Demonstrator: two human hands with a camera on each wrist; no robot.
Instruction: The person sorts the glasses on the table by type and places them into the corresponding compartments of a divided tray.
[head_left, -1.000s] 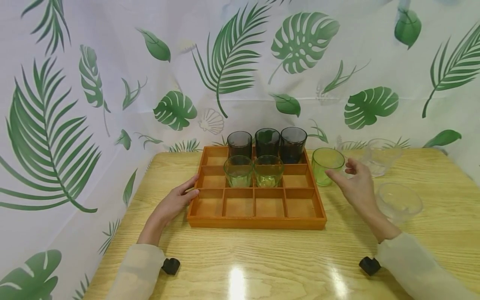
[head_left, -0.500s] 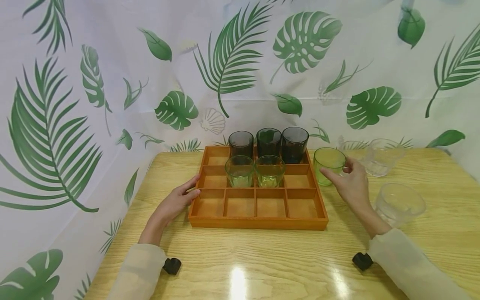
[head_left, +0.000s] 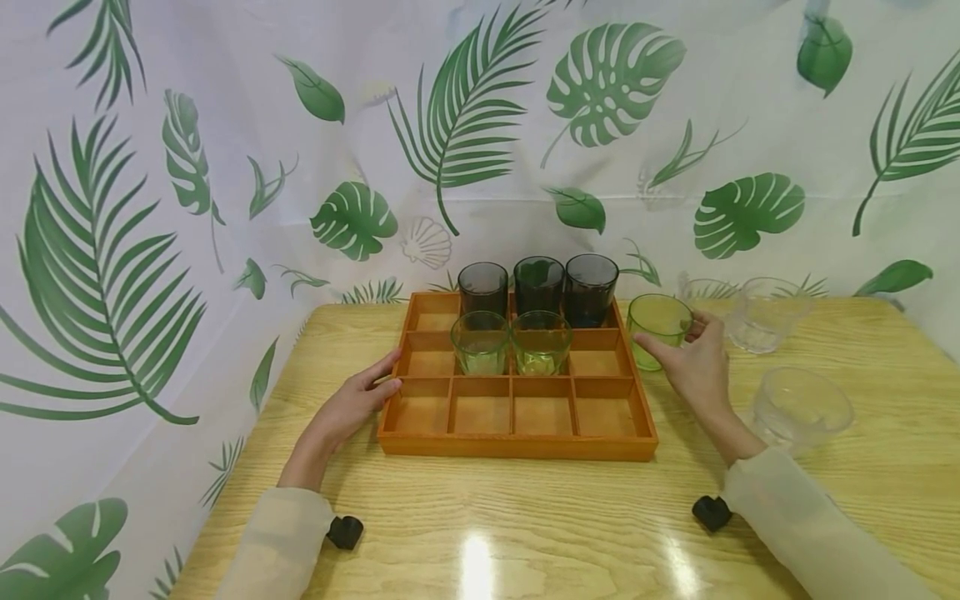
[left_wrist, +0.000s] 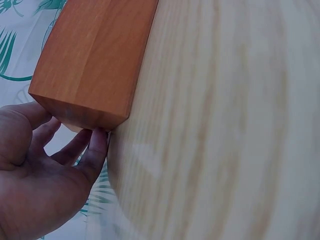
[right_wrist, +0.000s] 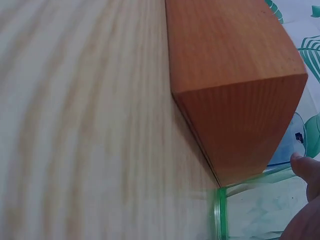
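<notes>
Head: compartmented tray [head_left: 517,447] holds five upright glasses [head_left: 540,354].

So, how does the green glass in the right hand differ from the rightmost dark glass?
The green glass is yellow-green; the dark glass is smoky grey. The right hand grips the green glass beside the tray; the dark glass stands untouched in the tray's back row. Both are see-through.

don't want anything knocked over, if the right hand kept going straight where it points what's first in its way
The green glass beside the tray: the right hand has its fingers and thumb around it. Past that, probably the right side of the wooden tray, though depth is unclear.
</notes>
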